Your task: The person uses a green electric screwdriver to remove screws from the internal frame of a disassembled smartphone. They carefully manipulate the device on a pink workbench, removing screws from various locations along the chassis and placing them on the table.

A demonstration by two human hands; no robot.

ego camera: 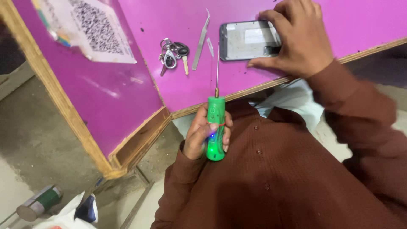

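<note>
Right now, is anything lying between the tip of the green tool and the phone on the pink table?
Nothing visible blocks it. The green tool in the left hand points its thin tip beside the phone, which the right hand steadies. Tweezers and keys lie off to the side.

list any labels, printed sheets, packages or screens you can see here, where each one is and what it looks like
Printed sheet: top left on the pink table, white paper with dense black print and a coloured strip along one edge.
Phone: top centre of the table, under the right hand; a grey rounded rectangle whose face shows no lit picture.
Can: on the floor, bottom left, a cylinder with a green band.
Bag: beside the can, white with a dark blue patch.
</note>
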